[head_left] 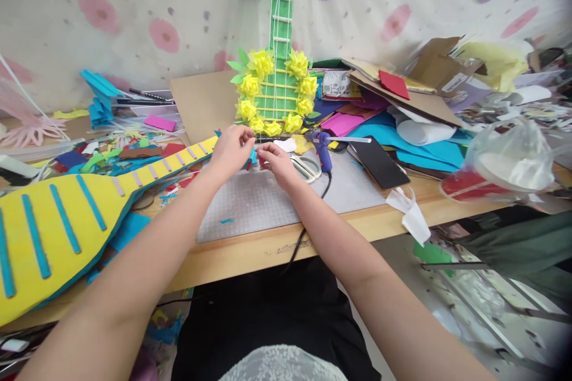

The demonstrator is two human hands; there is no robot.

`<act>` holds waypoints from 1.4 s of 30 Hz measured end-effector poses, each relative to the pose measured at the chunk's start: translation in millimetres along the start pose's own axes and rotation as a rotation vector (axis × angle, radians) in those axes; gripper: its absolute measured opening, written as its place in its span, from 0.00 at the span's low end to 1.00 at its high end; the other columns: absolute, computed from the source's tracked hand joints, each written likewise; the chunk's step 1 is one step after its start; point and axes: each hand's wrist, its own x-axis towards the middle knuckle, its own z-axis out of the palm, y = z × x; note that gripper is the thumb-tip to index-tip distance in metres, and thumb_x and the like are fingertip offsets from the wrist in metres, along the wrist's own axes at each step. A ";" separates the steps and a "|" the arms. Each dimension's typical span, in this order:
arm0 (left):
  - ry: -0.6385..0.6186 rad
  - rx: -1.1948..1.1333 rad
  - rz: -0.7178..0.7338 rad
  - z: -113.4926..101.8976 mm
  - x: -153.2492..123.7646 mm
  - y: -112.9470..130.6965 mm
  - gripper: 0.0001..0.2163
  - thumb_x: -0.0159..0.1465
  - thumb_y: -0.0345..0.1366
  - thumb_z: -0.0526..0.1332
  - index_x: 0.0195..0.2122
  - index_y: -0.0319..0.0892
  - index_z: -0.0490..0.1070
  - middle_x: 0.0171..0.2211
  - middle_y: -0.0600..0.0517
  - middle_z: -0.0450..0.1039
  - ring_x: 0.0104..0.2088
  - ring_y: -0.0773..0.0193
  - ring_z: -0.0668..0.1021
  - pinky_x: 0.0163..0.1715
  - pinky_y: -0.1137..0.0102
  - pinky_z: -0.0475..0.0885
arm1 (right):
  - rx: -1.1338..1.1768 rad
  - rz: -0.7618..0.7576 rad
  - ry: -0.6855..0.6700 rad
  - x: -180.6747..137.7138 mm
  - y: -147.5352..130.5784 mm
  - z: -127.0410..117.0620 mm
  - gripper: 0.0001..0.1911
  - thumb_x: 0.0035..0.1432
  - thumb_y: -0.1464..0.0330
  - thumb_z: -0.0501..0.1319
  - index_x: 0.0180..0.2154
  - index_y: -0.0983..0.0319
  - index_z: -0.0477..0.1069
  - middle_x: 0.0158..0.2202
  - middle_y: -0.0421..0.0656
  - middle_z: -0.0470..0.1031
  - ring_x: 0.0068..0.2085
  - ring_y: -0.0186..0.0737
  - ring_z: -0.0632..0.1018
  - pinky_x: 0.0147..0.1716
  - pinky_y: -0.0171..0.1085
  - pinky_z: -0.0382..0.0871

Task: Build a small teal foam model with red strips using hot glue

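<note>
My left hand (233, 147) and my right hand (277, 162) meet over the back of the grey cutting mat (268, 208), fingertips pinched close together. Between them shows a small blue paper piece (253, 156), partly hidden by the fingers; a bit of red shows beside my right fingertips. Just beyond my hands stands a green guitar-like craft piece (281, 62), ringed with yellow paper flowers (261, 63) and strung with white strings. Right of my right hand lie scissors (308, 168) with pale handles and a purple glue gun (322, 152).
At left lies a yellow-and-blue guitar-shaped piece (58, 220) with blue and pale strips. Paper scraps (120, 158) litter the table behind it. At right are a black phone (379, 162), stacked coloured paper (424, 152) and a plastic-covered red-and-white cup (496, 172). A black cord (298, 244) crosses the table edge.
</note>
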 end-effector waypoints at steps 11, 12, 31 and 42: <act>-0.433 0.438 0.145 0.7 22.2 -20.8 0.11 0.54 0.32 0.57 0.39 0.46 0.70 0.37 0.52 0.77 0.39 0.60 0.76 0.38 0.69 0.67 | -0.224 0.097 0.172 10.0 10.2 -3.5 0.03 0.55 0.71 0.53 0.28 0.61 0.63 0.23 0.35 0.67 0.21 0.27 0.66 0.20 0.28 0.63; -0.412 0.448 0.105 1.7 21.6 -19.1 0.11 0.54 0.32 0.57 0.39 0.46 0.70 0.37 0.52 0.77 0.39 0.60 0.76 0.38 0.69 0.68 | -0.223 0.112 0.177 11.2 11.5 -3.7 0.04 0.55 0.72 0.53 0.28 0.61 0.62 0.24 0.35 0.68 0.21 0.27 0.66 0.20 0.28 0.63; -0.386 0.412 -0.049 -7.7 15.9 -10.5 0.10 0.48 0.38 0.65 0.33 0.46 0.71 0.34 0.54 0.77 0.39 0.60 0.77 0.40 0.68 0.70 | -0.731 0.018 0.152 12.6 21.6 -12.3 0.06 0.56 0.68 0.53 0.32 0.60 0.68 0.29 0.40 0.75 0.33 0.36 0.75 0.36 0.35 0.65; -0.226 0.406 -0.151 -58.3 38.9 -40.8 0.09 0.52 0.38 0.61 0.34 0.45 0.73 0.32 0.51 0.75 0.41 0.58 0.76 0.42 0.66 0.69 | -0.756 0.051 0.154 10.5 19.6 -10.1 0.04 0.55 0.69 0.53 0.29 0.60 0.65 0.27 0.40 0.76 0.33 0.37 0.75 0.37 0.36 0.65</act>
